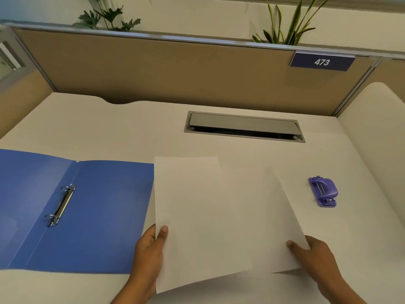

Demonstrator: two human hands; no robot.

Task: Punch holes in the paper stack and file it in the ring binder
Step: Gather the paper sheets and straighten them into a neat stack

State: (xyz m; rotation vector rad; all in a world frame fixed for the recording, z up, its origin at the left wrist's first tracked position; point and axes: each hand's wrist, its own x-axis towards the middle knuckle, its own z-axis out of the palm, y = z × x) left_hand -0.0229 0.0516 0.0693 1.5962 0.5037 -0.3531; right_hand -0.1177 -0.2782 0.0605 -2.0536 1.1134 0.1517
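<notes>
Two white paper sheets are held above the desk in front of me. My left hand (pixel 151 251) grips the left sheet (pixel 192 216) at its left edge, thumb on top. My right hand (pixel 313 255) grips the right sheet (pixel 274 227) at its lower right edge; this sheet is fanned out to the right and partly under the left one. An open blue ring binder (pixel 98 216) lies flat at the left, with its metal ring mechanism (pixel 60 205) exposed. A purple hole punch (pixel 323 191) stands on the desk to the right, apart from both hands.
The white desk (pixel 131 132) has a grey cable-port flap (pixel 243 126) in the middle at the back. A tan partition (pixel 175 71) with a blue "473" sign (pixel 322 61) closes off the back, with plants behind it. A second desk surface curves in at the far right.
</notes>
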